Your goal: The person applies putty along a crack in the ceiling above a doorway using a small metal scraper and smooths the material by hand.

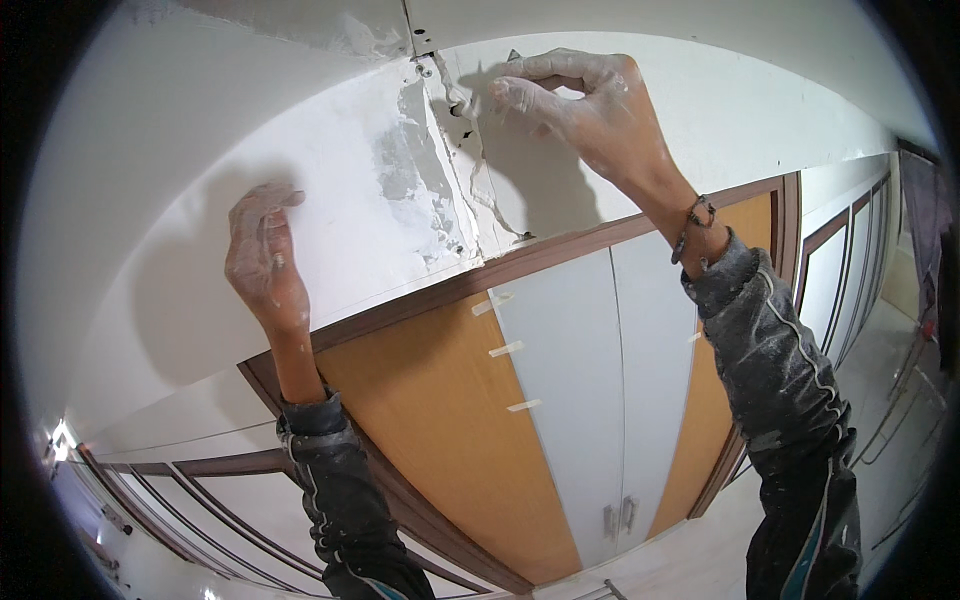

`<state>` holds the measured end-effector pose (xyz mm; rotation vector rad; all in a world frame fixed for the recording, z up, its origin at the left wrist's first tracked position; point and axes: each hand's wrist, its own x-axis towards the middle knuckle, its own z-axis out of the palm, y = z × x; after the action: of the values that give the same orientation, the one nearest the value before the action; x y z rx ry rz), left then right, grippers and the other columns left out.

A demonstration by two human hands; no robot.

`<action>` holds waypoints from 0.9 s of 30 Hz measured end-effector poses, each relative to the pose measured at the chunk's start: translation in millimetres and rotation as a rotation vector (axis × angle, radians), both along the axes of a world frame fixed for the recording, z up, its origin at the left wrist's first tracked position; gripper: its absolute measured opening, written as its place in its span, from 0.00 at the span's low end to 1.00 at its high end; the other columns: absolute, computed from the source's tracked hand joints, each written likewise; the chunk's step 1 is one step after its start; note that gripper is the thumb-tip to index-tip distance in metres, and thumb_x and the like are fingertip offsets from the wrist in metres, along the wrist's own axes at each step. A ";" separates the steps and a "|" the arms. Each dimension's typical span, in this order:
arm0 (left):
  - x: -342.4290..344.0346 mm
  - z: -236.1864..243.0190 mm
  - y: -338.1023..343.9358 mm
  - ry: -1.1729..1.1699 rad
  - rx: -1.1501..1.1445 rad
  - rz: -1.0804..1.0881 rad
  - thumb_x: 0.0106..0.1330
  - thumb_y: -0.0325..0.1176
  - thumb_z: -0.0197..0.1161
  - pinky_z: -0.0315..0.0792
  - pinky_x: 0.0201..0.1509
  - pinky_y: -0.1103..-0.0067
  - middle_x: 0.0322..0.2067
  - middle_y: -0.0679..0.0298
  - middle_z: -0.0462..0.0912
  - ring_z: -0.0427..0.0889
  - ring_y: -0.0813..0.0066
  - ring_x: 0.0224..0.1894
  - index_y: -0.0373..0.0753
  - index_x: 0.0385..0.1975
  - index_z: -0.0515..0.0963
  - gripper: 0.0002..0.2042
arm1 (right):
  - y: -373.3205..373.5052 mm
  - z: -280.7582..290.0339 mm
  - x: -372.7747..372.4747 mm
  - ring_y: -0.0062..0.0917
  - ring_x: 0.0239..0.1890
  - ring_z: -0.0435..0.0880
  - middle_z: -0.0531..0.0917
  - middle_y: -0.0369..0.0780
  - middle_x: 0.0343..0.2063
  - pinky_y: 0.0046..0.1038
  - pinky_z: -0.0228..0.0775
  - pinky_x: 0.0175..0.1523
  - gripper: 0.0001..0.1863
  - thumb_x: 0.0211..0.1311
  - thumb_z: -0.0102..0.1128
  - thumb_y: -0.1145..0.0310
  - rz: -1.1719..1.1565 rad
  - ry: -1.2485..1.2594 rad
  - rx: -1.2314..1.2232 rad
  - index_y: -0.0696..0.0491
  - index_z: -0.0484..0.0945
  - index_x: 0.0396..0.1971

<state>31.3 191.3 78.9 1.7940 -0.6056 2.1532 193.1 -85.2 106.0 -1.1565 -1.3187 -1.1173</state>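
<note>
The view looks out from the person's head — through the left of 2 side-by-side fisheye cameras — facing a white wall (330, 205) above a brown frame (560, 247). The left hand (262, 245) and right hand (580, 108) are near; dark sleeves (780, 370) enter from the lower edge (straight lines bend toward the rim).

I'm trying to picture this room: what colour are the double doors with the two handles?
The double doors are pale grey, seen best in the head view.
</note>
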 end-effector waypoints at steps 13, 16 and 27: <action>-2.9 1.7 -17.7 -0.008 0.254 0.524 0.68 0.25 0.58 0.66 0.64 0.68 0.49 0.60 0.80 0.74 0.62 0.57 0.38 0.46 0.81 0.10 | 34.2 9.6 -7.2 0.24 0.21 0.86 0.87 0.46 0.26 0.21 0.80 0.27 0.12 0.58 0.62 0.74 0.263 0.275 0.099 0.65 0.79 0.40; -4.9 1.8 -14.9 -0.003 0.258 0.509 0.68 0.26 0.58 0.66 0.65 0.68 0.50 0.60 0.80 0.74 0.62 0.57 0.38 0.46 0.81 0.10 | 35.5 10.1 -10.7 0.27 0.23 0.87 0.86 0.46 0.25 0.25 0.80 0.29 0.12 0.59 0.62 0.73 0.226 0.293 0.103 0.64 0.79 0.40; -4.0 -0.5 -13.8 -0.003 0.212 0.391 0.69 0.27 0.57 0.66 0.65 0.68 0.49 0.59 0.81 0.75 0.64 0.57 0.37 0.45 0.82 0.09 | 56.8 9.1 -6.3 0.29 0.25 0.87 0.87 0.48 0.26 0.27 0.78 0.32 0.10 0.59 0.62 0.72 -0.142 0.063 0.301 0.61 0.81 0.38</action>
<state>27.4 177.5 78.5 2.1749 -0.5363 2.4159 186.8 -28.4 115.1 -1.0622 -0.9914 -1.3207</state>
